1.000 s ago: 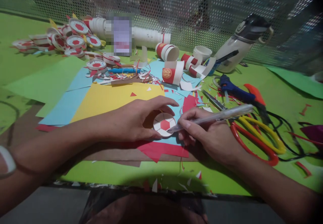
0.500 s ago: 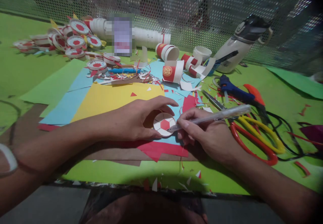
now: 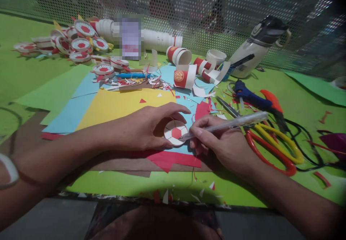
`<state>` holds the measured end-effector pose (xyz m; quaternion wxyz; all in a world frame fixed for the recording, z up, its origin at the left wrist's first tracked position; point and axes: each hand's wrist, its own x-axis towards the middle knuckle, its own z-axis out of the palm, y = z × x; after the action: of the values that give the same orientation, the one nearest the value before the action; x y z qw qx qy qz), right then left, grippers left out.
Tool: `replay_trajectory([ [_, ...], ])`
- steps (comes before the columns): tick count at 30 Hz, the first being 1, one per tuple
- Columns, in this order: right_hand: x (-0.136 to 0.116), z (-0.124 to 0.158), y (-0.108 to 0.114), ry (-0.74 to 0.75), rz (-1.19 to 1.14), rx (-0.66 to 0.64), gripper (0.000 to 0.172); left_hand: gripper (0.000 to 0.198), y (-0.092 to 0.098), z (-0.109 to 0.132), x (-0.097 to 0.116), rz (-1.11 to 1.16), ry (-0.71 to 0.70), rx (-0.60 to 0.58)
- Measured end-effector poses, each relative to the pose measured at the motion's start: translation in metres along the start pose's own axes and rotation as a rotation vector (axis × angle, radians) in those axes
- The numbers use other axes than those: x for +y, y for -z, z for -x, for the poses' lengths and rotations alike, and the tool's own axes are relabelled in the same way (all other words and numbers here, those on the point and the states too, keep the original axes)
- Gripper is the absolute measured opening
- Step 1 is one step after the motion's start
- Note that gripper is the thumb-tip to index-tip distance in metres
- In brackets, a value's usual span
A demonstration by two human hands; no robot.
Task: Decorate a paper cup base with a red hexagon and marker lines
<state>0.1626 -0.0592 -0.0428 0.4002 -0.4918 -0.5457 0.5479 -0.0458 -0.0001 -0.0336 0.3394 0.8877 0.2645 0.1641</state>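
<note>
Between my hands is a small white paper disc (image 3: 169, 129) with a red shape in its middle and dark lines running out to the rim. My left hand (image 3: 151, 126) curls round it, the thumb at its lower edge and the fingers arched over its far side. A clear-barrelled pen (image 3: 229, 122) is pinched in my right hand (image 3: 213, 137), its tip touching the disc near the red shape. Beneath lie blue (image 3: 189, 108), yellow (image 3: 121, 104) and red paper sheets (image 3: 175, 159).
Scissors (image 3: 278, 149) and a blue-orange glue gun (image 3: 254, 97) with a black cord lie at right. Red-and-white paper cups (image 3: 183, 77), a leaning bottle (image 3: 247, 54) and a blurred-out phone (image 3: 131, 39) stand behind. Several decorated discs (image 3: 81, 45) are heaped at back left. Paper scraps litter the table.
Almost nothing differs. Both hands, the disc and the pen keep the same places, and the view has shifted very slightly.
</note>
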Motion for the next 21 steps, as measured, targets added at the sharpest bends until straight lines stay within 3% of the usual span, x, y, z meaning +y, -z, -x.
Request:
replay_trajectory([
  [21, 0.0018, 0.0014, -0.0001, 0.005, 0.027, -0.001, 0.012, 0.055, -0.0008, 0.0006, -0.002, -0.006, -0.018, 0.009],
])
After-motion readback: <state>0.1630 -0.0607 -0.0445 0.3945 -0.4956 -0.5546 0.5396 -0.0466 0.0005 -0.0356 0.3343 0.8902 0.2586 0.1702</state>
